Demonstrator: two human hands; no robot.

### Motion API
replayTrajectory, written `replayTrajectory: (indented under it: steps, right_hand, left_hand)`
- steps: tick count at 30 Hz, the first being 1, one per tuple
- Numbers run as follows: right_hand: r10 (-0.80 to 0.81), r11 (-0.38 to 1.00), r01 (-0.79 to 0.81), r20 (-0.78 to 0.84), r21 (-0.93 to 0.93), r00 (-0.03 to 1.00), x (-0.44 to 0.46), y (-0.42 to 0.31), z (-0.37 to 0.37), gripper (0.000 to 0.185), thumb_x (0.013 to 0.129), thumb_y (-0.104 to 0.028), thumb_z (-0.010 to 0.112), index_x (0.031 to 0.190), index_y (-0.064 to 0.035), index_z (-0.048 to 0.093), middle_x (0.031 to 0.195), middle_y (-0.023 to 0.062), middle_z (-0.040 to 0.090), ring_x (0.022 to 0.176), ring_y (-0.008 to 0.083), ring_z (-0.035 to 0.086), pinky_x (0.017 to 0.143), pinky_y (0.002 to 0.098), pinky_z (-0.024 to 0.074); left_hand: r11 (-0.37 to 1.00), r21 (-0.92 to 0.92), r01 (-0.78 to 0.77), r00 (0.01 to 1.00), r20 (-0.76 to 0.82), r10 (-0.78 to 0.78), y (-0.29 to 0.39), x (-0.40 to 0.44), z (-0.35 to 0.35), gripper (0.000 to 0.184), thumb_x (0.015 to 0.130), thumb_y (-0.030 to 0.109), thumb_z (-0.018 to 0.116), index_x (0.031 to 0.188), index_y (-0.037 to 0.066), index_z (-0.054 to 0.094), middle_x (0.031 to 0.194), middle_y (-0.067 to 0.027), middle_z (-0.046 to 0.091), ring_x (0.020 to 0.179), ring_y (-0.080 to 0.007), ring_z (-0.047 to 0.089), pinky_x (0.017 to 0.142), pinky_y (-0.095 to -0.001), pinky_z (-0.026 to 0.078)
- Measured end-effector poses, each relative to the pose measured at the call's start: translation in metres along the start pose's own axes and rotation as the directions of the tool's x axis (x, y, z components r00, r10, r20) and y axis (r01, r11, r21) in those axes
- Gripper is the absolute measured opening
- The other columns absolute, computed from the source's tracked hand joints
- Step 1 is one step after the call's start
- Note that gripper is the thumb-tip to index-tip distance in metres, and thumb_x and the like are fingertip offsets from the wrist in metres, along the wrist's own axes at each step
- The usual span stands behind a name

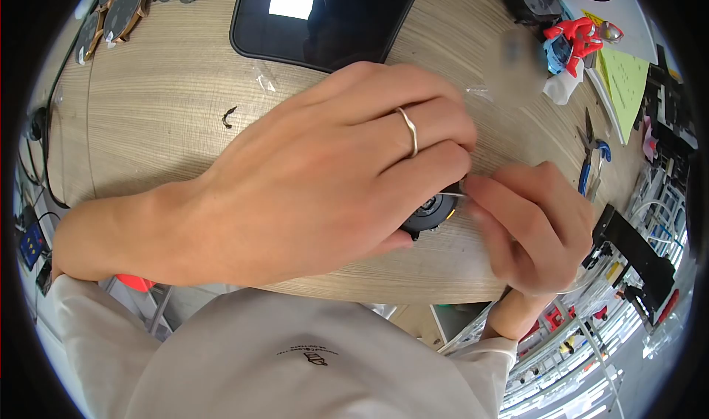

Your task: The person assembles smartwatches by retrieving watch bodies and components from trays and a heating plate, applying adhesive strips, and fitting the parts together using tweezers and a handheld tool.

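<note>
The left hand (317, 175) closes round a disc (437, 214) near the desk's (162, 142) near edge, probably to steady it while leaving its right rim exposed. The right hand's (535, 223) fingertips are pinched on what looks like a thin strip (453, 194), angled to reach that rim; blur hides its far end. Counted: one disc, one strip, one tablet (336, 39) and, by the right edge, one pair of pliers (588, 144). Toward the far left corner, at least five round parts (124, 11).
</note>
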State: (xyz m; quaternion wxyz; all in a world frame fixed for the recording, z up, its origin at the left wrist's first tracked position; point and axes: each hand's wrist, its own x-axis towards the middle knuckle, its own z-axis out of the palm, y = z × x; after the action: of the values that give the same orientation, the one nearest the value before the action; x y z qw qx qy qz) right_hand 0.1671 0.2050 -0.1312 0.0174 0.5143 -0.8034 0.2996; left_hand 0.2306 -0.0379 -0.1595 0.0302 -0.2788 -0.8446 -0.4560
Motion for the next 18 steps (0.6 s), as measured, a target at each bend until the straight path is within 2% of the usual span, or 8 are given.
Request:
replayTrajectory:
  steps: [2,5,7,10,12,14,16,18]
  right_hand:
    - [0.03,0.999,-0.029,-0.052,0.03,0.998,-0.003,-0.002,0.003,0.043,0.059,0.0,0.09,0.099,-0.0007,0.076,0.081,0.0113,0.071,0.057,0.0208,0.059,0.048,0.0291,0.0415]
    - [0.054,0.998,-0.052,-0.143,0.018,0.988,-0.004,-0.004,-0.001,0.032,0.062,-0.01,0.077,0.094,-0.0084,0.078,0.083,0.0048,0.069,0.056,0.0173,0.058,0.048,0.0269,0.0423]
    - [0.075,0.996,-0.07,-0.097,0.052,0.992,-0.004,-0.006,-0.008,0.034,0.062,-0.009,0.077,0.095,-0.0084,0.079,0.084,0.0046,0.069,0.057,0.017,0.058,0.048,0.0261,0.043]
    - [0.038,0.999,-0.034,-0.122,0.037,0.992,-0.001,-0.004,-0.006,0.035,0.063,-0.008,0.077,0.097,-0.0082,0.079,0.084,0.0038,0.07,0.059,0.0163,0.058,0.049,0.0257,0.0435]
    - [-0.003,1.0,0.004,-0.164,0.011,0.986,0.001,-0.001,-0.004,0.034,0.064,-0.007,0.079,0.097,-0.0085,0.079,0.084,0.0034,0.07,0.06,0.0165,0.058,0.049,0.0267,0.0429]
    - [-0.03,1.0,0.029,-0.201,-0.01,0.979,0.001,-0.001,-0.006,0.033,0.065,-0.006,0.081,0.097,-0.0089,0.079,0.084,0.0031,0.07,0.06,0.0169,0.058,0.049,0.0276,0.0422]
    - [0.025,1.0,-0.024,-0.149,0.008,0.988,-0.001,-0.002,-0.01,0.03,0.067,-0.005,0.086,0.096,-0.0098,0.078,0.084,0.0038,0.07,0.06,0.0187,0.057,0.049,0.0295,0.0411]
    - [0.056,0.998,-0.053,-0.172,0.021,0.984,0.0,-0.004,-0.008,0.03,0.067,-0.005,0.087,0.095,-0.0101,0.077,0.083,0.0042,0.07,0.06,0.0196,0.057,0.049,0.0299,0.0406]
  left_hand:
    - [1.0,-0.017,-0.006,1.0,-0.021,0.005,0.001,0.0,-0.001,0.061,0.064,0.019,0.087,0.118,0.0,0.068,0.122,-0.012,0.07,0.118,-0.0343,0.064,0.095,-0.0455,0.05]
    - [0.999,-0.042,-0.011,1.0,-0.023,0.01,0.004,0.002,-0.007,0.062,0.065,0.014,0.089,0.121,-0.001,0.068,0.115,-0.0135,0.071,0.112,-0.0348,0.065,0.093,-0.045,0.051]
    - [0.999,-0.043,-0.013,1.0,-0.015,0.012,0.006,0.002,-0.011,0.062,0.067,0.011,0.091,0.123,-0.002,0.068,0.112,-0.0142,0.072,0.109,-0.0349,0.066,0.092,-0.0441,0.052]
    - [0.991,-0.13,0.031,0.999,-0.006,-0.032,0.008,0.0,-0.009,0.063,0.073,0.004,0.091,0.13,-0.003,0.065,0.115,-0.0168,0.07,0.107,-0.035,0.065,0.091,-0.0426,0.053]
    - [0.951,-0.3,0.069,0.997,-0.017,-0.077,0.008,-0.001,-0.008,0.064,0.076,-0.002,0.089,0.135,-0.004,0.061,0.12,-0.0193,0.069,0.106,-0.0347,0.065,0.089,-0.0417,0.054]
    - [0.947,-0.314,0.061,0.998,0.008,-0.062,0.008,0.001,-0.011,0.067,0.078,-0.002,0.088,0.139,-0.004,0.058,0.125,-0.0196,0.067,0.11,-0.0332,0.066,0.092,-0.0419,0.055]
    - [0.942,-0.331,0.053,0.998,0.035,-0.044,0.01,0.003,-0.016,0.07,0.08,-0.002,0.087,0.143,-0.005,0.055,0.13,-0.0198,0.065,0.113,-0.0317,0.066,0.095,-0.0421,0.055]
    - [0.733,-0.595,0.331,0.943,0.231,-0.238,0.015,0.005,-0.023,0.076,0.085,-0.004,0.083,0.152,-0.005,0.047,0.14,-0.0195,0.06,0.12,-0.0277,0.067,0.103,-0.0408,0.054]
